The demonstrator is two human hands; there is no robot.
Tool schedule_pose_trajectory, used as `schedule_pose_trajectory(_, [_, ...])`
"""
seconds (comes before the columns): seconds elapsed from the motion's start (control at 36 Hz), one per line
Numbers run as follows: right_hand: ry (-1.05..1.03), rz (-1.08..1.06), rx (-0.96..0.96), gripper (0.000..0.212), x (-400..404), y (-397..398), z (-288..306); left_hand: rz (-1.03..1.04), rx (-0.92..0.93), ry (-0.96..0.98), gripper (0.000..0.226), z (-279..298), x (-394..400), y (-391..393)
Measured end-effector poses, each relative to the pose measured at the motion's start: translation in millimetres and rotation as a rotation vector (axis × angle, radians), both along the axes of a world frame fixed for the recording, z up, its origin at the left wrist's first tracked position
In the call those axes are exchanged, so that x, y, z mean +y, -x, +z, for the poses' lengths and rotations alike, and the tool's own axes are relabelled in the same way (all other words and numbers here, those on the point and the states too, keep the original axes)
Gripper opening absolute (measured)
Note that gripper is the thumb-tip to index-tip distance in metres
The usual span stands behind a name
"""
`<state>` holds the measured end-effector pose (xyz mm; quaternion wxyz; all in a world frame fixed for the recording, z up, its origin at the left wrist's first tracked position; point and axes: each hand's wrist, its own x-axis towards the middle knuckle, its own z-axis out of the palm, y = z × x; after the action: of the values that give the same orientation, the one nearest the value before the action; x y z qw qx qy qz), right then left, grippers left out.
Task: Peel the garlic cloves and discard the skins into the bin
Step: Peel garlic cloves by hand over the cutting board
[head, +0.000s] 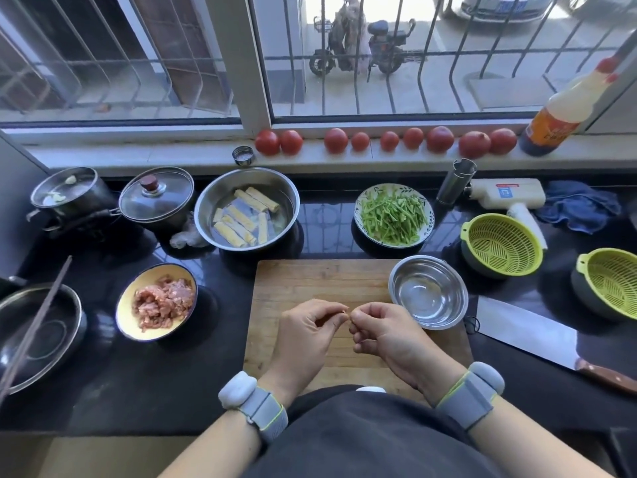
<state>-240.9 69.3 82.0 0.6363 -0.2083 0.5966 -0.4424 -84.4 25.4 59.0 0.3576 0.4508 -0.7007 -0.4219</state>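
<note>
Peeling is in hand: we pinch what looks like a garlic clove (346, 313), mostly hidden, between the fingertips of our left hand (306, 334) and right hand (386, 334), both curled together just over the cutting board (310, 281). Next we must tear skin loose; no bin shows.

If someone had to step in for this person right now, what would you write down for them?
Left hand: fingers curled, pinching a small piece at its fingertips, over the cutting board.
Right hand: fingers curled, pinching the same small piece, probably a garlic clove; it is too hidden to be sure.
Empty steel bowl sits on the board's right corner; cleaver lies to the right.
Done: no peeled cloves or loose skins in view.
Left: finish peeling and discard the skins. No bin is in view, so find it first.
</note>
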Motion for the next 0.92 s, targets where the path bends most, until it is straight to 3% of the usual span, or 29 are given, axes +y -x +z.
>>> schedule_pose_trajectory(0.17, [-0.133,0.094,0.265,0.021,-1.1,3.8,-13.7,0.07,0.083,-0.284,0.01,-2.4,2.0,0.1])
schedule_pose_trajectory(0.25, [-0.155,0.272,0.582,0.029,1.3,7.1,-26.4,0.055,0.056,-0.278,0.012,-5.3,2.2,-0.2])
schedule_pose_trajectory(0.31, [-0.149,0.354,0.695,0.025,2.7,8.5,-32.1,0.041,0.016,-0.241,0.014,-9.0,3.0,-1.8])
schedule_pose_trajectory(0.42, [-0.071,0.263,0.637,0.009,-2.9,10.3,-21.8,0.024,-0.025,-0.206,0.016,-12.8,3.5,-3.6])
schedule_pose_trajectory(0.56, [0.015,0.2,0.282,0.011,-9.7,9.0,5.3,0.016,-0.019,-0.161,0.016,-10.6,1.4,-3.5])
schedule_pose_trajectory(0.92, [-0.037,0.163,0.151,0.011,-4.9,9.6,6.9,-0.019,0.044,-0.076,0.015,-5.0,3.0,-1.9])
